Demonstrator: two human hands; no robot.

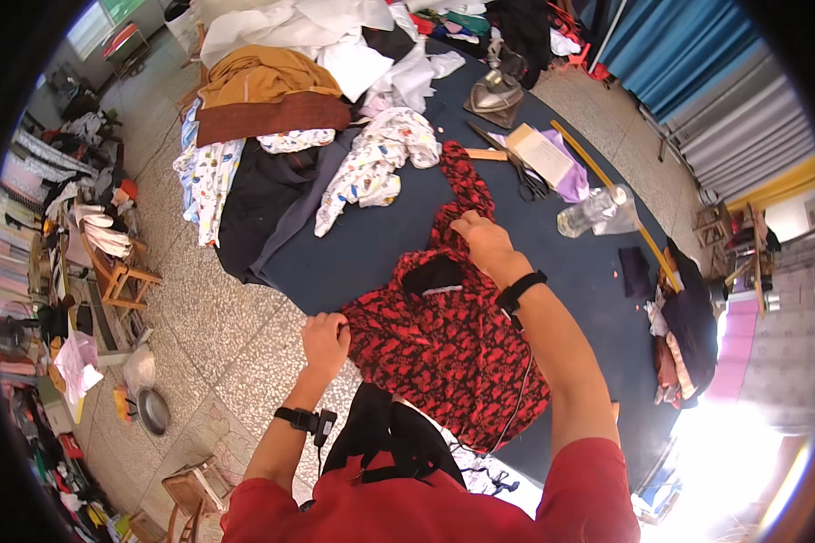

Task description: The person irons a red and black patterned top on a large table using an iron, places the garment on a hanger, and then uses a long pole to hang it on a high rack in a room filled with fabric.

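A red and black patterned garment (462, 339) lies partly on the dark-covered table (367, 258) and hangs over its near edge, its dark neck opening facing up. One sleeve stretches away towards the middle of the table. My left hand (326, 341) pinches the garment's left edge, just off the table. Near the base of the far sleeve, my right hand (485, 246) rests on the fabric with its fingers bent; whether it grips the cloth is not clear.
Piled clothes (272, 88) cover the far left of the table. Beyond my right hand are black scissors (531, 183), a paper pad (540, 155), a clothes iron (496, 91), a yellow ruler (584, 155) and a clear plastic bottle (584, 214). Folded dark cloth (693, 326) lies at the right edge.
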